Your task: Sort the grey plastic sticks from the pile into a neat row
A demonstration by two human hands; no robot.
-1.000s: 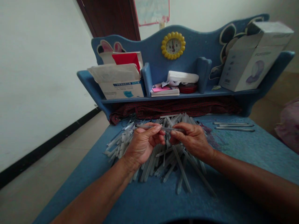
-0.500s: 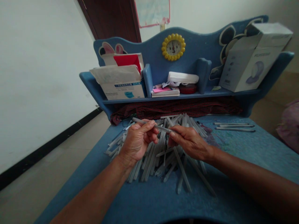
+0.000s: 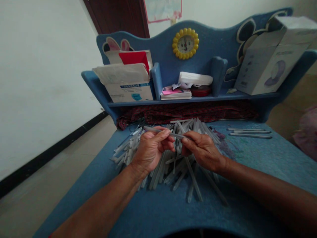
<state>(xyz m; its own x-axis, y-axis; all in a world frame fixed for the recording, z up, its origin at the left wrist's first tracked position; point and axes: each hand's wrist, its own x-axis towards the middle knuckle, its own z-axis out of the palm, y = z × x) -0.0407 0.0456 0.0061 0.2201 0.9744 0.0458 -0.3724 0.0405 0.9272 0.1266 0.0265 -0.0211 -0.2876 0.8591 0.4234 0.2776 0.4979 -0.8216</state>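
Between my two hands is a slim translucent grey pen (image 3: 176,136), held nearly level above the desk. My left hand (image 3: 151,148) pinches it near the middle with thumb and fingers, its left end sticking out past them. The fingers of my right hand (image 3: 203,150) close around the right end and hide it. Below both hands spreads a loose pile of similar translucent pen barrels (image 3: 158,175), pointing in many directions. A few grey pens (image 3: 250,135) lie side by side at the right of the desk, apart from the pile.
The blue desk (image 3: 148,218) has a raised shelf (image 3: 133,104) behind. On it stand a white carton with papers (image 3: 131,94), a notepad stack (image 3: 176,95), a yellow flower clock (image 3: 185,43) above, and a tall white box (image 3: 264,62). A checkered cloth (image 3: 185,111) lies beneath.
My left hand has slid right along the pen, closer to my right hand. My right hand has shifted slightly right. The camera view has tilted a little.
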